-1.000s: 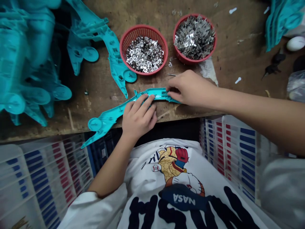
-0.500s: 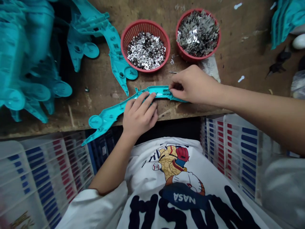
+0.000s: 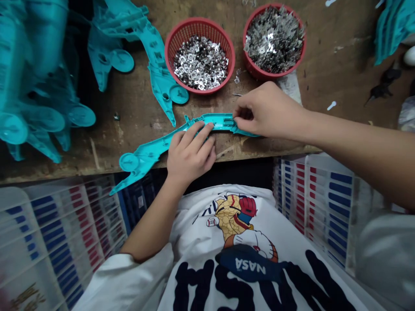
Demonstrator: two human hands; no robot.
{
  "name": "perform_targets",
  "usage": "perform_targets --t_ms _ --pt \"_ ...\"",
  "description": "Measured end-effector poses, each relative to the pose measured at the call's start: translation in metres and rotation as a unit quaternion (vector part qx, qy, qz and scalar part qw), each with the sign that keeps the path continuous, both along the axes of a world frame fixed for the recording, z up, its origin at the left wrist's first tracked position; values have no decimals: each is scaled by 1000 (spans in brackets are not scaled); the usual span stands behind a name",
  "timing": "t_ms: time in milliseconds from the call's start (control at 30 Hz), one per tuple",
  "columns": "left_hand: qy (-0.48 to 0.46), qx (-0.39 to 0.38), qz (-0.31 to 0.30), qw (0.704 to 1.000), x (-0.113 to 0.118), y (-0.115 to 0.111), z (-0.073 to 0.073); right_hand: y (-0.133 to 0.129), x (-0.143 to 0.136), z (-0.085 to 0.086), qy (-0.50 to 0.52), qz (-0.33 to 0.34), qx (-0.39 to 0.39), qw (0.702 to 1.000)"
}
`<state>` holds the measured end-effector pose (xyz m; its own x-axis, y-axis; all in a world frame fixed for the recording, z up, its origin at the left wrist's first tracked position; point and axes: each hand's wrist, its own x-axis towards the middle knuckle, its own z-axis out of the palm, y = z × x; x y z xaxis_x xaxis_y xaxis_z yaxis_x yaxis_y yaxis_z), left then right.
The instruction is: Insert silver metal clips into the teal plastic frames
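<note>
A long, curved teal plastic shell (image 3: pixel 152 149) lies along the table's near edge, open side up, its pointed left end overhanging. My left hand (image 3: pixel 192 153) rests across its middle, fingers stretched over it and holding it down. At the right end of the shell, by small raised slots, my right hand (image 3: pixel 264 110) is closed in a pinch. Whatever sits between its thumb and forefinger is hidden. A thin metal piece (image 3: pixel 237 94) shows just beyond the right knuckles; whether it is held or lies on the wood, I cannot tell.
Two red baskets stand behind the hands, one with small square metal plates (image 3: pixel 201 65), the other with metal clips (image 3: pixel 274 41). More teal shells (image 3: pixel 39 86) are piled at left, others (image 3: pixel 394 30) at far right. Plastic crates (image 3: pixel 61 242) flank my lap below the wooden table (image 3: pixel 324 86).
The whole view has shifted slightly, so the baskets appear a little higher and farther right. Both hands keep their places on the teal shell, the right one still pinching.
</note>
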<state>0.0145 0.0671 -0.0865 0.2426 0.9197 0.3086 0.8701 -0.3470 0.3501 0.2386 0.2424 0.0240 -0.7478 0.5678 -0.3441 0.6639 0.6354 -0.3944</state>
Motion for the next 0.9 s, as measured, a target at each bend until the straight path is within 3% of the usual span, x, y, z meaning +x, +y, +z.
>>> perform_targets --t_ms 500,900 --pt "-8 -18 2 1000 1 1 0 -2 -3 5 -23 -7 18 1000" --pt "-26 -41 6 999 1 1 1 -2 0 -5 -4 -9 -7 1000"
